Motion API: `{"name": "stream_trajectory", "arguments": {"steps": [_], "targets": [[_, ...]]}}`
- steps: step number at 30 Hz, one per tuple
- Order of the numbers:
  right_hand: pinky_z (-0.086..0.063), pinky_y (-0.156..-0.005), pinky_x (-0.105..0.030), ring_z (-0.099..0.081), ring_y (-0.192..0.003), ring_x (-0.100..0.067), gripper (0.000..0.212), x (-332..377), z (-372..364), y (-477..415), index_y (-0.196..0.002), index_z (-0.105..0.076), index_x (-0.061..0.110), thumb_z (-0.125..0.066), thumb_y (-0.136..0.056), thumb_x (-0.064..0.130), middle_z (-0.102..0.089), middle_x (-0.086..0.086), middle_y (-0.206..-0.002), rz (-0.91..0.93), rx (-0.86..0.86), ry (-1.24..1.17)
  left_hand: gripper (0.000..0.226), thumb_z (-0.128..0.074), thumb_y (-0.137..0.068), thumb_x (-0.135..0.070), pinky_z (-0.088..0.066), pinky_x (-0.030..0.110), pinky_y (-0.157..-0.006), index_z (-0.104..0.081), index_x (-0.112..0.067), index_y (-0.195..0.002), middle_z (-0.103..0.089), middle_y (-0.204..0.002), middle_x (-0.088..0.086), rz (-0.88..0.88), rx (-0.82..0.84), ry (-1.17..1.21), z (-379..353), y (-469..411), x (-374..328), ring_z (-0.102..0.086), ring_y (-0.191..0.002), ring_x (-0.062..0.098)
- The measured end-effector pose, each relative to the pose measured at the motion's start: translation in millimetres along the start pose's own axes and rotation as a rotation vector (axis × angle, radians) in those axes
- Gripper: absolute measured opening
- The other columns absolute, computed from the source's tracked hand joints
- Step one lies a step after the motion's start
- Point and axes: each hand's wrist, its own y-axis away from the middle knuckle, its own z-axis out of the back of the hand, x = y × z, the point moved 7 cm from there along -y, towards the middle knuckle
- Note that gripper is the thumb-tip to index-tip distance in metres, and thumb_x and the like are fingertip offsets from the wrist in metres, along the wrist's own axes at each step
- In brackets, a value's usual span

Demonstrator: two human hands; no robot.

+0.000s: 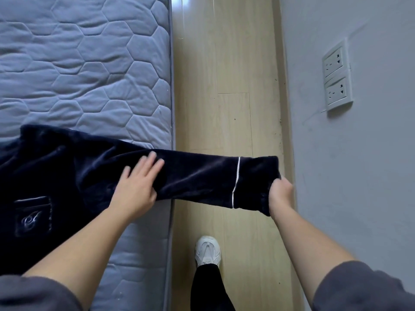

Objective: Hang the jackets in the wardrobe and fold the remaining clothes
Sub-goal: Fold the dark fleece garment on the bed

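A dark navy velvet pyjama top [56,176] with white piping and an embroidered chest pocket lies on the blue-grey quilted mattress [89,63]. One sleeve [202,176] stretches out to the right, past the mattress edge and over the floor. My left hand [137,187] rests flat on the sleeve near the mattress edge, fingers spread. My right hand [279,194] is closed on the sleeve's cuff, holding it taut in the air close to the wall.
A narrow strip of light wooden floor [231,97] runs between the mattress and a grey wall [359,164] bearing a double white socket [336,77]. My foot in a white trainer [207,251] stands on the floor below the sleeve.
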Motion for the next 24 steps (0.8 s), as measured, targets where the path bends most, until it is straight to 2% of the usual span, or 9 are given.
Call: {"name": "stream_trajectory", "arguments": {"steps": [3, 5, 9, 11, 14, 16, 18, 20, 24], "targets": [[-0.051, -0.083, -0.039, -0.063, -0.089, -0.02, 0.03, -8, -18, 1, -0.095, -0.065, 0.031, -0.05, -0.081, 0.053, -0.067, 0.007, -0.094, 0.058, 0.162, 0.156, 0.079, -0.051, -0.088, -0.03, -0.019, 0.059, -0.109, -0.008, -0.017, -0.153, 0.003, -0.16, 0.015, 0.651, -0.025, 0.21, 0, 1, 41, -0.002, -0.146, 0.035], [-0.052, -0.079, -0.035, -0.065, -0.089, -0.016, 0.032, -14, -28, -3, -0.098, -0.066, 0.032, -0.059, -0.077, 0.055, -0.07, 0.008, -0.095, 0.107, 0.282, 0.276, 0.075, -0.044, -0.094, -0.039, -0.018, 0.06, -0.109, -0.003, -0.016, -0.153, 0.007, -0.159, 0.017, 0.841, 0.072, 0.404, -8, -2, 49, 0.001, -0.145, 0.036], [-0.053, -0.083, -0.039, -0.065, -0.093, -0.021, 0.008, -17, -12, -17, -0.093, -0.064, 0.025, -0.061, -0.09, 0.032, -0.07, 0.0, -0.098, 0.093, 0.202, 0.147, 0.064, -0.043, -0.095, -0.03, -0.024, 0.054, -0.109, -0.016, -0.015, -0.151, -0.008, -0.158, 0.018, 0.469, 0.005, 0.266, -1, -17, 35, -0.009, -0.145, 0.034], [-0.051, -0.083, -0.038, -0.064, -0.095, -0.022, 0.004, -16, -4, -22, -0.094, -0.062, 0.024, -0.058, -0.092, 0.023, -0.068, -0.001, -0.102, 0.084, 0.166, 0.085, 0.062, -0.049, -0.092, -0.023, -0.033, 0.054, -0.102, -0.026, -0.014, -0.149, -0.019, -0.154, 0.02, 0.385, -0.039, 0.183, 7, -16, 41, -0.022, -0.139, 0.036], [-0.051, -0.078, -0.035, -0.063, -0.093, -0.02, 0.028, -6, -2, -21, -0.118, -0.051, 0.024, -0.054, -0.092, 0.013, -0.065, 0.0, -0.102, 0.178, 0.168, 0.129, 0.059, -0.056, -0.085, -0.014, -0.043, 0.053, -0.084, -0.038, -0.01, -0.141, -0.033, -0.146, 0.021, 0.317, -0.092, 0.09, 21, -16, 51, -0.041, -0.12, 0.042], [-0.05, -0.071, -0.033, -0.063, -0.085, -0.017, 0.041, 1, -1, -18, -0.121, -0.042, 0.033, -0.056, -0.089, 0.011, -0.063, 0.002, -0.096, 0.228, 0.14, 0.177, 0.057, -0.057, -0.083, -0.01, -0.044, 0.053, -0.079, -0.04, -0.008, -0.138, -0.036, -0.143, 0.02, 0.286, -0.073, 0.068, 24, -19, 56, -0.045, -0.112, 0.044], [-0.051, -0.066, -0.033, -0.063, -0.081, -0.017, 0.035, 5, 0, -15, -0.109, -0.045, 0.032, -0.059, -0.085, 0.01, -0.062, 0.002, -0.094, 0.245, 0.103, 0.24, 0.058, -0.056, -0.083, -0.009, -0.044, 0.053, -0.08, -0.039, -0.008, -0.138, -0.034, -0.143, 0.019, 0.288, -0.027, 0.086, 25, -23, 56, -0.044, -0.112, 0.043], [-0.055, -0.074, -0.04, -0.063, -0.084, -0.022, 0.019, 4, -6, -15, -0.091, -0.055, 0.023, -0.058, -0.084, 0.005, -0.063, -0.002, -0.094, 0.22, 0.125, 0.308, 0.059, -0.054, -0.083, -0.01, -0.044, 0.052, -0.084, -0.037, -0.009, -0.139, -0.032, -0.144, 0.018, 0.308, 0.007, 0.111, 25, -25, 55, -0.042, -0.115, 0.042], [-0.053, -0.091, -0.045, -0.064, -0.101, -0.031, 0.028, -12, -25, -16, -0.081, -0.063, 0.016, -0.049, -0.085, -0.007, -0.067, -0.008, -0.096, 0.096, 0.256, 0.436, 0.061, -0.053, -0.084, -0.012, -0.042, 0.05, -0.089, -0.033, -0.008, -0.141, -0.029, -0.145, 0.017, 0.336, 0.04, 0.133, 23, -26, 52, -0.039, -0.118, 0.041]]}}
